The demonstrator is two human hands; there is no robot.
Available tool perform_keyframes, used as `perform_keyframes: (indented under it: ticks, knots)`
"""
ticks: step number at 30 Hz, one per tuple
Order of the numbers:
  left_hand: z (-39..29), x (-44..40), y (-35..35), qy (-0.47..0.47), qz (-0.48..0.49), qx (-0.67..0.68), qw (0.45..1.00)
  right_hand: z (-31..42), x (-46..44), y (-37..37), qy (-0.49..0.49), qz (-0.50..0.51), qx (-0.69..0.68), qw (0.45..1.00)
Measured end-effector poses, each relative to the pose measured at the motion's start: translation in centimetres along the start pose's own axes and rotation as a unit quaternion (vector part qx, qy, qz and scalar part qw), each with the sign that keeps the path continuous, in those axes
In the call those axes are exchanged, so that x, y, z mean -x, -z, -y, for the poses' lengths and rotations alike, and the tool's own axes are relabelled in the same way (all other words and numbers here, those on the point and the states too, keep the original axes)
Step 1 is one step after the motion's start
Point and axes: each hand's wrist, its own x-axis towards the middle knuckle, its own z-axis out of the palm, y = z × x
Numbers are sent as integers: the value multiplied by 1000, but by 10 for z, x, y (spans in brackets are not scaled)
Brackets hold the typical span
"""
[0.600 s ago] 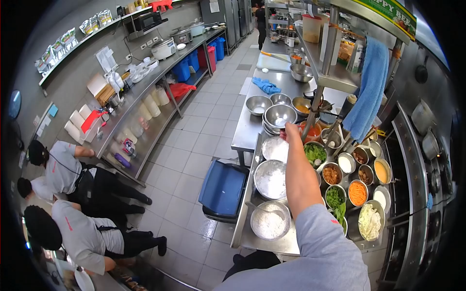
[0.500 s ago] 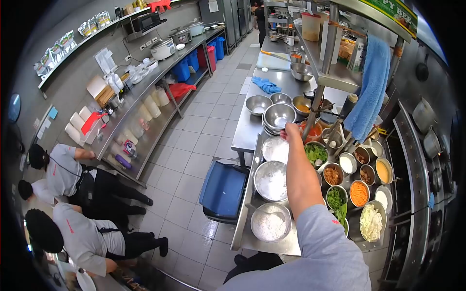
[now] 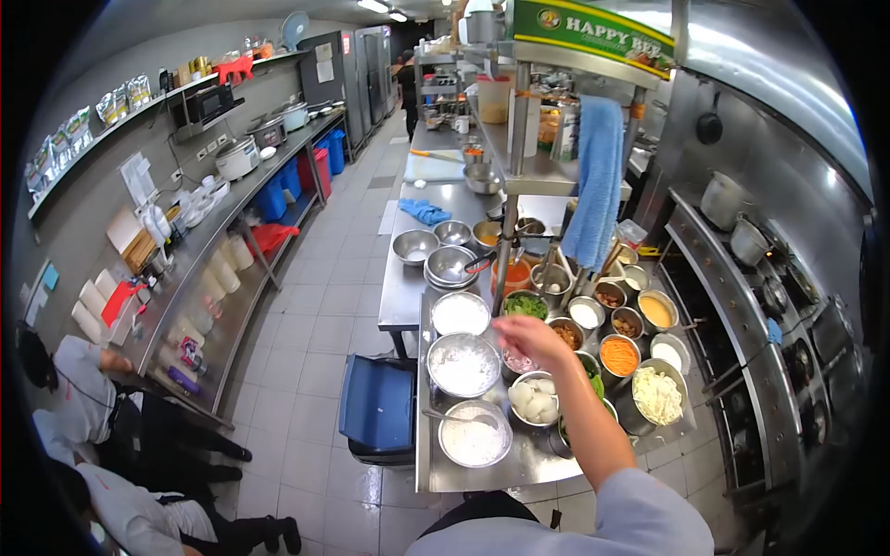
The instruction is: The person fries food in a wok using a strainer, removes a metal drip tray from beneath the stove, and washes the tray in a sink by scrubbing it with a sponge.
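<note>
Head view, right hand: bare, reaching palm-down over the brushed-metal surface (image 3: 547, 473), hovering near the pink pieces (image 3: 517, 362) and the round bowl (image 3: 431, 371).
Grip state: fingers curling loosely; whether the tips are meeting or holding anything cannot be told.
Nearest items: the round bowl is sitting left of the right hand (image 3: 530, 339), carrying matte white powder (image 3: 464, 363); the pink pieces are lying just below the fingers in a round container.
Spoon bowl: coarser, off-white powder (image 3: 476, 443) is filling it, a metal spoon (image 3: 445, 416) leaning inside.
Adjacent textures: smooth white chunks (image 3: 534, 400), fine orange shreds (image 3: 619, 355) and ragged pale-green shreds (image 3: 657, 394) are filling cylindrical containers.
Beyond: polished hemispherical bowls (image 3: 452, 263) are standing stacked.
</note>
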Motion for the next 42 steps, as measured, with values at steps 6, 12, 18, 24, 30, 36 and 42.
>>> perform_keyframes:
  ticks: [6,12,18,24,30,36,42]
  knots:
    - [-11,-131,0,56,59,-46,996,-26,219,39,18,-204,-128,970]
    - [-62,-152,-26,20,87,-142,986,-129,385,91,36,-439,-250,862]
    - [-80,-153,-93,-26,116,-137,983,-180,456,109,43,-549,-320,771]
    - [-83,-132,-148,-207,204,-459,839,-142,438,113,88,-529,-188,823]
    - [-90,-121,-103,-252,143,-345,893,-84,341,75,141,-425,-96,889]
    - [-67,-131,5,-83,56,-121,988,-34,220,-7,145,-285,-24,947]
    - [-57,-146,145,56,3,69,996,-15,94,-143,136,-192,11,972]
